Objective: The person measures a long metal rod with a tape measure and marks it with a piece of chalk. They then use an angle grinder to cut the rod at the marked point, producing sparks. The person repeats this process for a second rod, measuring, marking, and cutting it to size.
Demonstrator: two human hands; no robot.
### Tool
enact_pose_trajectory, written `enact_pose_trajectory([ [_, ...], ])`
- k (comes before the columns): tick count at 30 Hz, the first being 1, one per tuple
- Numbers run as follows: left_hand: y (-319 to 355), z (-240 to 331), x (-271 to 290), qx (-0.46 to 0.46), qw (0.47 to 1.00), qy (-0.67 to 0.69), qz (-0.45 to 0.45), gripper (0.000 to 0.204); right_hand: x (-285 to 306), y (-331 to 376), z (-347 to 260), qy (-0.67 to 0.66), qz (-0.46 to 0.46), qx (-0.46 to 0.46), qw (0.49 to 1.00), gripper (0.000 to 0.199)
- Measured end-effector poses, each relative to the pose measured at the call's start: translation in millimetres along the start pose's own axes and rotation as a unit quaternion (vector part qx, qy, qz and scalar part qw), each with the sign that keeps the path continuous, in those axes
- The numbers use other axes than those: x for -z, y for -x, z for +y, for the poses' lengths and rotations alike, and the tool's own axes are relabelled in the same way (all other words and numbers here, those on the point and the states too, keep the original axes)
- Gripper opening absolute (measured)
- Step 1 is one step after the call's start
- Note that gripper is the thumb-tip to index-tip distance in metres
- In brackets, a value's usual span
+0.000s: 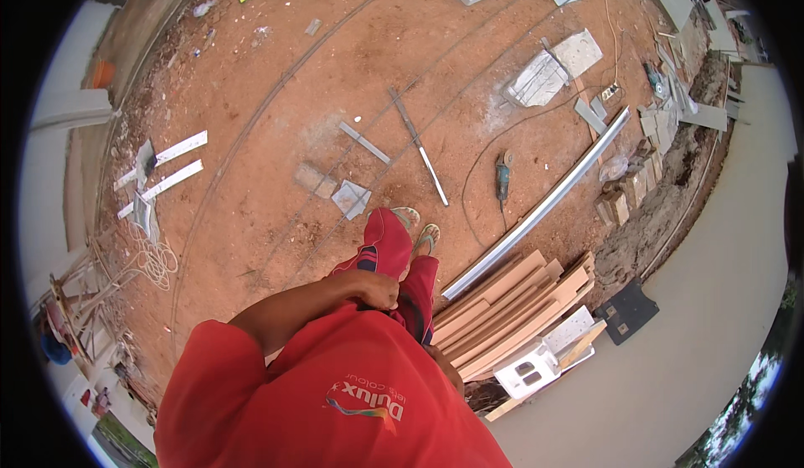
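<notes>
- Head view: the left hand (pixel 379 290) is at the waist against the clothing, fingers seemingly curled; whether they are clamped on cloth, I cannot tell.
- Right hand: hidden beyond the red shirt (pixel 327 367), with only some of the right forearm (pixel 446 368) showing, so its state cannot be told.
- Red trousers (pixel 388 235) lie just beyond the left hand, at the shirt's lower edge.
- Good handling, in my judgement: ease cloth gently, keep both feet (pixel 428 237) planted, and mind the dark cord (pixel 464 188) near the grinder (pixel 502 176) on the dirt ground (pixel 469 91).
- Writing: pale lettering (pixel 392 404) and a multicoloured ribbon mark (pixel 363 412) cross the shirt's chest.
</notes>
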State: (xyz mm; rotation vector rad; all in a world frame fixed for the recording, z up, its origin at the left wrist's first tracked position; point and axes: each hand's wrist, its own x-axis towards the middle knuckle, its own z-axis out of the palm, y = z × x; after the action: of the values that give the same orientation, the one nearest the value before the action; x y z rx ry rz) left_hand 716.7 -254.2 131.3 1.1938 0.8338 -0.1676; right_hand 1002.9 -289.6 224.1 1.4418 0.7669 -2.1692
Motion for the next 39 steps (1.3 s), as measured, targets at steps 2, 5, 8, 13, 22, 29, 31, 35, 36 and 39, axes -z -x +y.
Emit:
enact_pose_trajectory([
  [2, -7, -32, -53, 0.034, 0.988, 0.135, 0.062, 0.038, 45, -21, 16, 0.081, -0.032, -0.038, 0.995, 0.054],
  [5, -10, -20, -78, 0.014, 0.97, 0.198, 0.138, 0.038, 100, -74, 41, 0.333, -0.169, 0.041, 0.927, 0.039],
  [8, 11, 2, -120, 0.028, 0.948, 0.251, 0.193, 0.038, 149, -115, 76, 0.384, -0.365, 0.266, 0.805, 0.04],
  [13, 19, 6, -172, 0.052, 0.898, 0.38, 0.213, 0.04, 147, -111, 49, 0.529, -0.359, 0.239, 0.731, 0.04],
  [22, -26, -127, -268, -0.022, 0.949, 0.297, 0.107, 0.036, 78, -123, 14, 0.487, -0.318, -0.045, 0.812, 0.034],
  [29, -9, -278, -269, 0.103, 0.805, 0.58, 0.069, 0.023, -13, -225, -13, 0.467, -0.219, -0.137, 0.846, 0.032],
  [31, 0, -323, -250, 0.122, 0.726, 0.636, 0.233, 0.023, -6, -293, -10, 0.568, -0.124, 0.058, 0.812, 0.026],
  [35, -17, -419, -243, 0.167, 0.526, 0.634, 0.542, 0.018, -33, -406, -42, 0.612, 0.039, 0.222, 0.758, 0.018],
  [36, -21, -437, -243, 0.163, 0.494, 0.629, 0.578, 0.016, -33, -433, -38, 0.625, 0.046, 0.192, 0.756, 0.02],
  [39, -22, -453, -222, 0.183, 0.448, 0.609, 0.629, 0.011, -20, -497, -13, 0.67, 0.033, 0.168, 0.722, 0.029],
])
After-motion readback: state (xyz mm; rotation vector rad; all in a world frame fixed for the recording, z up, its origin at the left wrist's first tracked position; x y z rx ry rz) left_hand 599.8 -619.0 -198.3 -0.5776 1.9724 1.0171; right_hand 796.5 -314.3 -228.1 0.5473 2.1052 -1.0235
